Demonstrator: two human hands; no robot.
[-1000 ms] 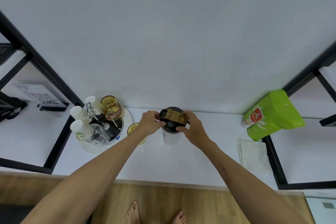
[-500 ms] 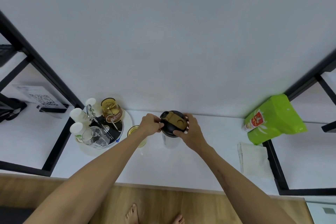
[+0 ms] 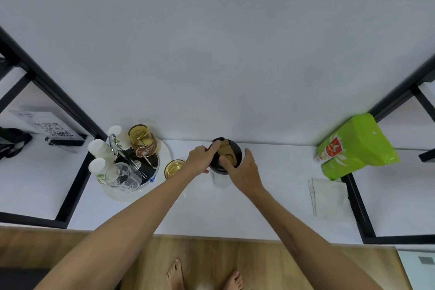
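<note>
A tumbler with a pale body (image 3: 221,181) and a black lid (image 3: 235,151) bearing a tan flap stands upright on the white table (image 3: 211,214), near the wall. My left hand (image 3: 199,160) grips the lid's left rim, with the index finger lying along the rim and the thumb below it. My right hand (image 3: 244,172) is at the lid's right side. Its thumb rests on the tan flap and its fingers are spread loosely beside the rim.
A small amber glass (image 3: 174,168) of yellow liquid stands just left of the tumbler. Beyond it a round white tray (image 3: 122,195) carries cups, a clear glass and an amber jar. A green bag (image 3: 360,146) and a folded cloth (image 3: 329,198) lie at the right. Black frame posts (image 3: 73,186) flank the table.
My right hand has loosened from a full grip on the lid, and its fingers have spread. The left index finger has stretched along the rim. The tan flap has turned slightly.
</note>
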